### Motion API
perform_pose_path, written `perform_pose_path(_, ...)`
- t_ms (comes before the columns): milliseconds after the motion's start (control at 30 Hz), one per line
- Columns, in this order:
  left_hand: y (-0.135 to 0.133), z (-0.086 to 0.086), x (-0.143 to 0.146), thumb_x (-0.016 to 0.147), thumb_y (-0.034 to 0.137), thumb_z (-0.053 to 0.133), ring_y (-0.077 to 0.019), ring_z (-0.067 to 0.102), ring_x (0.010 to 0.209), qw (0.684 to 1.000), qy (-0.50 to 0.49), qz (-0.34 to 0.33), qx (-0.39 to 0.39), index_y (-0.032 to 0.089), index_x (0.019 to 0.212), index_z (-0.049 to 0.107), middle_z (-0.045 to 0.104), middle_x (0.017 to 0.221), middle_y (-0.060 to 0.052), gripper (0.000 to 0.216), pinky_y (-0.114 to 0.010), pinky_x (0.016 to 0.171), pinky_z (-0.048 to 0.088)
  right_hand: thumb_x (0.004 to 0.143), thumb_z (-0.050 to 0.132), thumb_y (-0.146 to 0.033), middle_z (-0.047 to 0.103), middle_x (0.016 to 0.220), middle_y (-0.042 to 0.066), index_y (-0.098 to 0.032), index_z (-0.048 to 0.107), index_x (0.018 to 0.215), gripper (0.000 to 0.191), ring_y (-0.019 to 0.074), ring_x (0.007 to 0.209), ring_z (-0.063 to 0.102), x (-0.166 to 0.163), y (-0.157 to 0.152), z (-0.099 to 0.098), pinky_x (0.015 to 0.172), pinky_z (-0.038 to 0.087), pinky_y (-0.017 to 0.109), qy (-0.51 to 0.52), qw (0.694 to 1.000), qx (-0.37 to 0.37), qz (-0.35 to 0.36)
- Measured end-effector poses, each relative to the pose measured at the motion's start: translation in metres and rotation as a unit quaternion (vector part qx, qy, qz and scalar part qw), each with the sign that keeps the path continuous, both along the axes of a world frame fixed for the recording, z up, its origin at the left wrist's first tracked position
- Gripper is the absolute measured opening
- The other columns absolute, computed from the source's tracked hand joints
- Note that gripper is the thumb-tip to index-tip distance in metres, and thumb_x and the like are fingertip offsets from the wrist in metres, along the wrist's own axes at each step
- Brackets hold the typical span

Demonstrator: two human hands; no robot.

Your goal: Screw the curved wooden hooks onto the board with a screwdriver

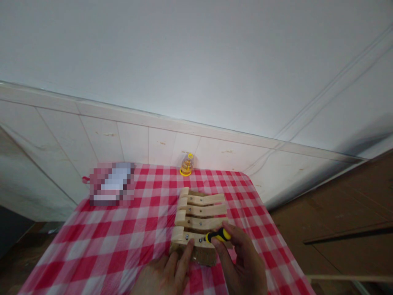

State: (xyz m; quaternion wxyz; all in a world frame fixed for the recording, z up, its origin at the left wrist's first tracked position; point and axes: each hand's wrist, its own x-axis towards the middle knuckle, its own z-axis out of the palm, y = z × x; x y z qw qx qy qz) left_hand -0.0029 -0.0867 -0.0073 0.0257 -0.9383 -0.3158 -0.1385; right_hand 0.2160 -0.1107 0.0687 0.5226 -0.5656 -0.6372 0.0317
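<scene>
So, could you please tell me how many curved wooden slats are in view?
4: the nearest slat at the screwdriver's tip, then the second slat, third slat and farthest slat in a row behind it, toward the wall.

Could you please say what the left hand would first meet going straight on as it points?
The left hand, index fingertip seemingly on the nearest wooden slat, would probably meet the next slat; depth is unclear.

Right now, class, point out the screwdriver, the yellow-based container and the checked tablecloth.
Screwdriver (217,236): head view, on its black-and-yellow handle.
Yellow-based container (186,165): head view, on its see-through body.
Checked tablecloth (141,225): head view, on a bare part of its top.
</scene>
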Motion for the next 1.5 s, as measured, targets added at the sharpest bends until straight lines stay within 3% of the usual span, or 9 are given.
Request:
perform_pose_path(200,0.000,-0.007,-0.002,0.097,0.010,0.049,-0.0185,0.076,0.089,0.999,-0.047,-0.002,-0.012,0.020,0.165,0.024,0.074,0.121,-0.013,0.073,-0.024,0.073,0.061,0.094,0.072,-0.019,0.079,0.107,0.009,-0.025,0.069,0.123,0.030,0.0225,0.091,0.080,-0.002,0.002,0.002,0.078,0.070,0.034,0.013,1.000,0.002,-0.001)
perform_pose_path(400,-0.001,-0.003,0.000,0.094,0.008,0.050,-0.0212,0.076,0.084,1.000,0.005,0.003,0.011,0.009,0.160,0.034,0.076,0.120,-0.016,0.067,-0.028,0.065,0.063,0.093,0.075,-0.018,0.077,0.106,0.006,-0.028,0.067,0.124,0.034,0.0202,0.090,0.079,-0.002,0.004,0.001,0.076,0.069,0.029,0.029,1.000,0.001,0.002)
perform_pose_path(667,-0.001,-0.004,0.003,0.093,0.006,0.049,-0.0199,0.076,0.083,1.000,0.023,0.014,0.013,0.010,0.158,0.039,0.075,0.122,-0.015,0.066,-0.026,0.063,0.061,0.090,0.079,-0.025,0.076,0.097,0.006,-0.025,0.069,0.114,0.026,0.0212,0.082,0.079,-0.001,0.003,-0.002,0.071,0.069,0.030,0.036,0.999,0.007,-0.017)
perform_pose_path(767,-0.002,-0.006,0.002,0.095,0.007,0.048,-0.0184,0.075,0.080,1.000,0.017,0.011,0.010,0.012,0.159,0.038,0.076,0.119,-0.015,0.065,-0.025,0.064,0.060,0.089,0.081,-0.026,0.078,0.100,0.007,-0.025,0.069,0.114,0.027,0.0231,0.088,0.080,-0.001,0.002,-0.001,0.075,0.070,0.033,0.040,0.999,0.005,-0.022)
perform_pose_path(900,-0.002,-0.006,-0.003,0.099,0.011,0.049,-0.0209,0.075,0.092,1.000,-0.006,-0.010,0.010,0.015,0.160,0.038,0.075,0.118,-0.014,0.062,-0.028,0.075,0.062,0.091,0.077,-0.021,0.079,0.112,0.009,-0.027,0.068,0.120,0.031,0.0248,0.095,0.081,-0.003,0.002,0.003,0.077,0.071,0.036,0.080,0.997,-0.017,0.013)
perform_pose_path(1000,-0.002,-0.004,-0.006,0.099,0.012,0.051,-0.0237,0.073,0.104,0.999,-0.001,-0.030,0.019,0.019,0.157,0.043,0.073,0.125,-0.014,0.059,-0.031,0.081,0.062,0.091,0.077,-0.022,0.080,0.103,0.008,-0.026,0.068,0.116,0.027,0.0240,0.090,0.082,-0.004,0.002,0.007,0.075,0.071,0.034,0.106,0.993,-0.043,0.025)
perform_pose_path(1167,-0.003,0.003,0.002,0.096,0.009,0.053,-0.0260,0.073,0.111,0.997,0.033,-0.061,0.039,0.015,0.150,0.054,0.061,0.150,-0.016,0.054,-0.035,0.084,0.065,0.089,0.079,-0.025,0.081,0.098,0.007,-0.025,0.072,0.113,0.024,0.0240,0.087,0.082,-0.004,0.004,0.012,0.076,0.070,0.031,0.086,0.995,-0.045,0.009)
perform_pose_path(1367,-0.002,0.012,0.019,0.082,0.005,0.062,-0.0187,0.075,0.071,0.996,0.079,-0.040,-0.028,0.005,0.155,0.044,0.046,0.157,-0.023,0.076,-0.030,0.059,0.066,0.092,0.075,-0.020,0.083,0.101,0.004,-0.027,0.076,0.115,0.024,0.0217,0.087,0.083,0.001,0.004,0.012,0.077,0.070,0.028,0.003,0.999,-0.027,0.022)
perform_pose_path(1500,0.001,0.017,0.022,0.082,0.008,0.070,-0.0213,0.078,0.086,0.991,0.086,-0.046,-0.094,0.007,0.158,0.039,0.038,0.159,-0.022,0.082,-0.031,0.071,0.068,0.096,0.067,-0.015,0.082,0.117,0.006,-0.029,0.068,0.135,0.042,0.0222,0.099,0.082,0.004,0.000,0.012,0.087,0.070,0.030,-0.047,0.997,-0.038,0.047)
